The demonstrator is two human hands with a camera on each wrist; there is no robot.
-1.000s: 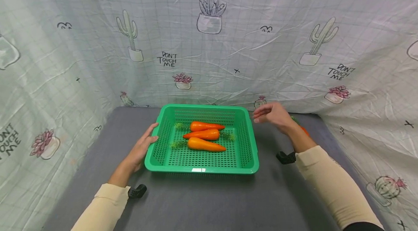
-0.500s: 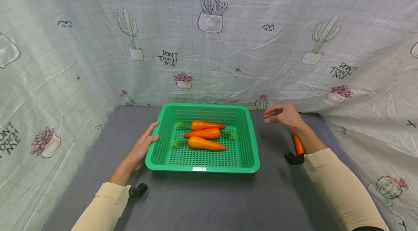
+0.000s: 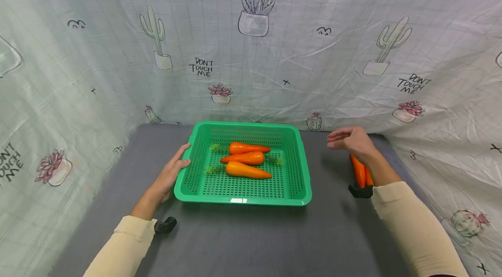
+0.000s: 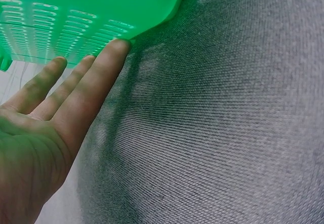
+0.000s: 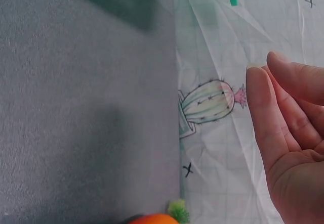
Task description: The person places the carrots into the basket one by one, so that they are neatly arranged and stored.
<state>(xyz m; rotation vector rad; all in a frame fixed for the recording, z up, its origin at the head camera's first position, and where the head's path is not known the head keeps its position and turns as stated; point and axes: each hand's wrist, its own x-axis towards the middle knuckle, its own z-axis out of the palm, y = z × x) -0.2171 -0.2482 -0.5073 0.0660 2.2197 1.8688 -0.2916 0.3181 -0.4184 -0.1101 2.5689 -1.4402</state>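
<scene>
A green perforated plastic basket (image 3: 274,202) sits on the grey tabletop. Inside lie three carrots with leafy tops: a back one (image 3: 249,148), a middle one (image 3: 245,158) and a front, lighter orange one (image 3: 248,170). My left hand (image 3: 164,181) is at the basket's left side, its fingers extended against the outer wall (image 4: 61,32). To the right of the basket, my right hand (image 3: 354,143) hovers above the table with loosely bent fingers and nothing in them. Under that wrist lie two more carrots (image 3: 357,171), partly hidden by the forearm.
A pale cloth printed with cacti (image 3: 255,72) hangs behind and along both sides of the table (image 3: 243,242). Black wrist cameras (image 3: 165,225) are strapped on both wrists. In the right wrist view, a carrot (image 5: 152,219) with a green top shows at the bottom edge.
My right hand has moved right, away from the basket's right rim, and more of the carrots beneath its wrist now shows. The left hand and the basket have stayed in place.
</scene>
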